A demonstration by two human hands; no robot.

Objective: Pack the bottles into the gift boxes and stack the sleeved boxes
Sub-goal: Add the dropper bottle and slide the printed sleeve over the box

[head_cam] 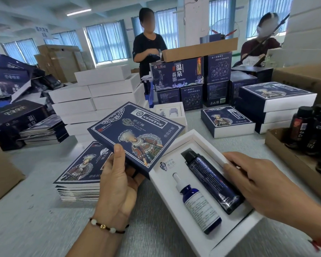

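R hand [263, 184]: on the far long edge of the white gift box [174, 201], fingers curled over its rim, fingertips touching the tall dark bottle [211, 180]; looks like it's steadying the box or seating the bottle, can't tell which.
L hand [119, 175]: clamped on the blue printed sleeve [137, 134], thumb on top, fingers under; sleeve lifted and tilted, its lower corner just beside the box's near-left corner.
In the box: tall bottle lies in the insert slot right under the R fingers; small dropper bottle [196, 203] lies in the slot beside it, toward the L hand. Both slots filled.
Under L hand: pile of flat sleeves [78, 175] on the table.
Beyond R hand: stack of sleeved boxes [274, 104], one more sleeved box [228, 121] alone beside it; cardboard tray of loose dark bottles [308, 130] at far right.
Beyond L hand: stack of plain white boxes [96, 97], unsleeved.
Progress: this box looks packed; sleeve not yet on, stacking not yet done. Many white boxes & bottles left, so batch prob. far from finished.
Far side: two ppl working behind navy cartons [178, 75].
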